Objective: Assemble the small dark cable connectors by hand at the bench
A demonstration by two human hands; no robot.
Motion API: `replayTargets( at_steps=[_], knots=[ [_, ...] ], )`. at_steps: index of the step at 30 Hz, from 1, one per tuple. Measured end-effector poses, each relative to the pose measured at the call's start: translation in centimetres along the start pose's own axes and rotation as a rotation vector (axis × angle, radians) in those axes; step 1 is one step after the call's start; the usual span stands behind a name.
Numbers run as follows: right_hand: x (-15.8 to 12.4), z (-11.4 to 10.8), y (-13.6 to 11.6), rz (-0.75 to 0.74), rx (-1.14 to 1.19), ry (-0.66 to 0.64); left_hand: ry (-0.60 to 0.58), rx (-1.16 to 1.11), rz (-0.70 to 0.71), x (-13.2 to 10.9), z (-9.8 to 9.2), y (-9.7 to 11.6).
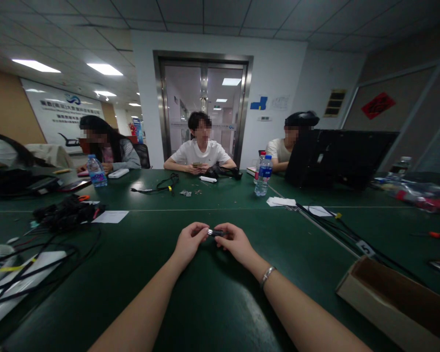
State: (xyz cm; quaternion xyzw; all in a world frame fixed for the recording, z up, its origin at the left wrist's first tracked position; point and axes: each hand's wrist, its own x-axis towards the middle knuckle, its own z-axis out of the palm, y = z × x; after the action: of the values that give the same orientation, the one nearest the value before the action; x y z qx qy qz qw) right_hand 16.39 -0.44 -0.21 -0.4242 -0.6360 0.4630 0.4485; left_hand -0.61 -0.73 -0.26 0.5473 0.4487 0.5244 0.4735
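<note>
Cylinder (215, 233), slim and dark with a shiny silver end, sits between the fingers: left hand (191, 240) pinches the silver end, right hand (238, 240) clamps the dark one. Under the fingers spreads the green table (220, 308); well right of them, an open box (383, 308).

Single head-worn view, close above the green table (212, 288), forward and down, glass doors (204, 85) opposite.
</note>
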Motion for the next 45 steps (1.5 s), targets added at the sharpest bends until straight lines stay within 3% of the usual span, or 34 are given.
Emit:
replayTargets(
  at_steps=[8,45],
  knots=[
    [0.2,-0.1,0.5,-0.011,-0.015,-0.006,0.049,0.007,-0.035,0.0,0.2,0.1],
    [-0.1,0.0,-0.2,-0.004,0.021,-0.011,-0.03,0.0,0.054,0.2,-0.5,-0.6]
  ],
)
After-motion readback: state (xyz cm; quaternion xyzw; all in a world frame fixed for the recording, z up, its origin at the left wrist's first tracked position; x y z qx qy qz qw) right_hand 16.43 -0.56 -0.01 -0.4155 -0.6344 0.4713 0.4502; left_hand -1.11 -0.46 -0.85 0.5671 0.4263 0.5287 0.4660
